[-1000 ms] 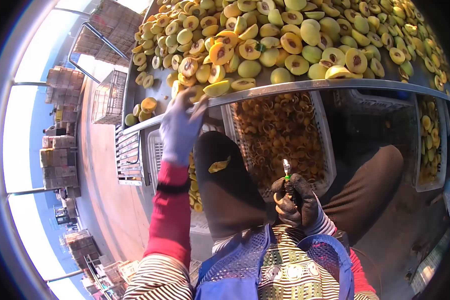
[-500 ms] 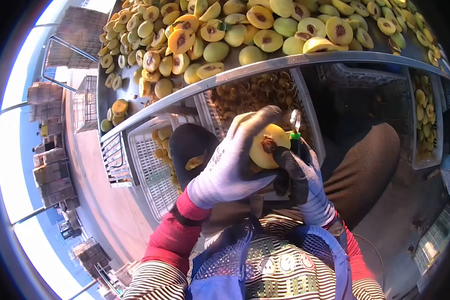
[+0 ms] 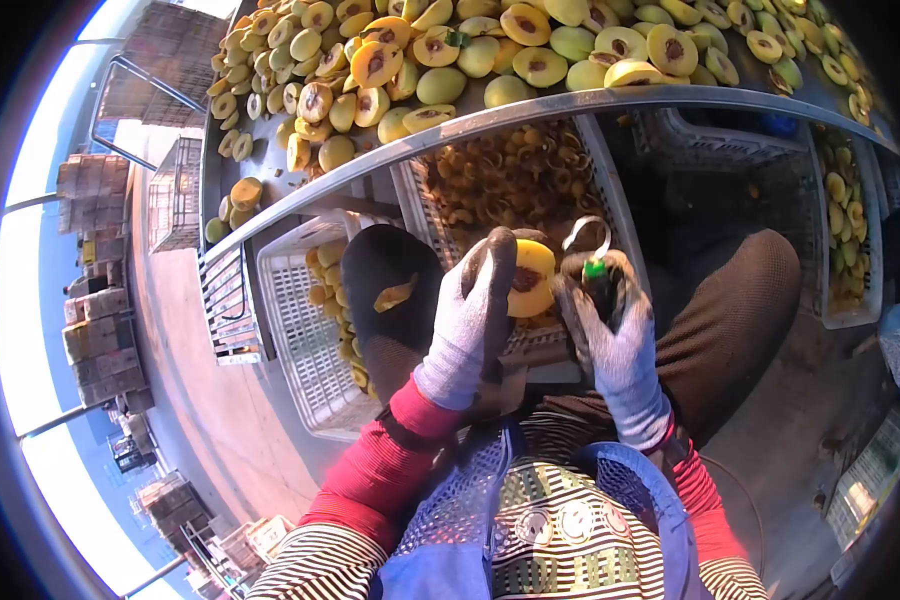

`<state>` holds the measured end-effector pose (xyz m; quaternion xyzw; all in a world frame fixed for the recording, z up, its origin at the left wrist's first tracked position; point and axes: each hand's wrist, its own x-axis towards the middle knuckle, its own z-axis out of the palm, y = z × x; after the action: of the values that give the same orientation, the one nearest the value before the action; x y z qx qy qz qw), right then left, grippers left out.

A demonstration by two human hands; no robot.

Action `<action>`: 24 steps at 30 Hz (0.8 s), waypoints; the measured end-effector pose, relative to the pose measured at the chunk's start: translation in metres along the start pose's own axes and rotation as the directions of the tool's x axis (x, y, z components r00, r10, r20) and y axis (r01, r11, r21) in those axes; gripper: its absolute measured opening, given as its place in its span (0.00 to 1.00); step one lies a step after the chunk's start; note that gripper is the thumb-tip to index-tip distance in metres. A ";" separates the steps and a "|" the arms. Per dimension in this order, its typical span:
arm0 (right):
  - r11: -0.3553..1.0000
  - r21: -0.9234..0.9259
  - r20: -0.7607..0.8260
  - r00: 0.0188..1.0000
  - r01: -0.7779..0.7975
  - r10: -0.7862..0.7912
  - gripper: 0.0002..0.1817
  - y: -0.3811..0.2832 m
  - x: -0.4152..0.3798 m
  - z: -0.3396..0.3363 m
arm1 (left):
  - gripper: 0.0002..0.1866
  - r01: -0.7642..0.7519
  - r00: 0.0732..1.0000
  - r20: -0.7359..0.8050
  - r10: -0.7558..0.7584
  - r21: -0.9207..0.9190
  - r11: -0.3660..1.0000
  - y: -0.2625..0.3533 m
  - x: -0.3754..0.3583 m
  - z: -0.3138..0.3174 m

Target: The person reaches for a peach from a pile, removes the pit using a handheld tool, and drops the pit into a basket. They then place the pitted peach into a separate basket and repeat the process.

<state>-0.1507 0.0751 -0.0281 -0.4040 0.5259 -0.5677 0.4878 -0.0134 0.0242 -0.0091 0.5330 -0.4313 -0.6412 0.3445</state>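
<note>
My gloved left hand [image 3: 473, 310] grips a halved yellow fruit [image 3: 532, 279], its cut face with a reddish-brown centre turned to the right. Just right of the fruit, my gloved right hand [image 3: 610, 325] is wrapped round the green handle [image 3: 594, 269] of a small tool. A curved metal loop [image 3: 587, 234] stands up from that tool. Both hands are above my lap, over the near end of a crate of brown and orange scraps [image 3: 515, 185]. A bit of peel [image 3: 396, 293] lies on my left knee.
Across the top, a metal-edged table [image 3: 450, 153] bears several halved fruits [image 3: 440, 85]. Below its edge, a white crate [image 3: 315, 385] with fruit pieces stands at the left, another crate [image 3: 873, 290] at the far right. Stacked crates [image 3: 100, 320] stand in the left background.
My left hand has turned and now holds the fruit from its left side. My right hand has drawn slightly away from the fruit, with the tool's loop now showing more clearly.
</note>
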 end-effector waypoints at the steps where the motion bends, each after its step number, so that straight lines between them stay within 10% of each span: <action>1: 0.960 0.222 0.053 0.985 -0.173 0.165 0.12 -0.011 -0.009 0.002 | 0.23 -0.006 1.000 0.000 0.006 0.000 1.000 -0.001 -0.001 0.003; 3: 0.803 -0.543 0.108 0.969 0.245 -0.223 0.17 0.002 -0.030 0.002 | 0.23 -0.062 0.995 -0.085 0.053 -0.100 0.993 -0.004 -0.010 0.012; 21: 0.952 -0.234 0.044 0.980 0.198 -0.194 0.12 0.033 -0.059 -0.002 | 0.16 -0.099 0.992 -0.080 0.094 -0.054 0.994 -0.013 -0.021 0.024; 23: 0.934 0.069 0.415 0.862 -0.350 0.292 0.15 0.002 -0.051 -0.015 | 0.15 -0.254 0.967 0.074 0.243 0.306 0.917 -0.009 -0.016 0.015; 24: 0.934 0.071 0.416 0.861 -0.350 0.291 0.15 -0.003 -0.050 -0.013 | 0.18 -0.281 0.959 0.138 0.246 0.391 0.876 -0.003 -0.014 0.013</action>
<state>-0.1541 0.1270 -0.0242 -0.3816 0.4328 -0.4204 0.7002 -0.0230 0.0403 -0.0057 0.5016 -0.6380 -0.5063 0.2917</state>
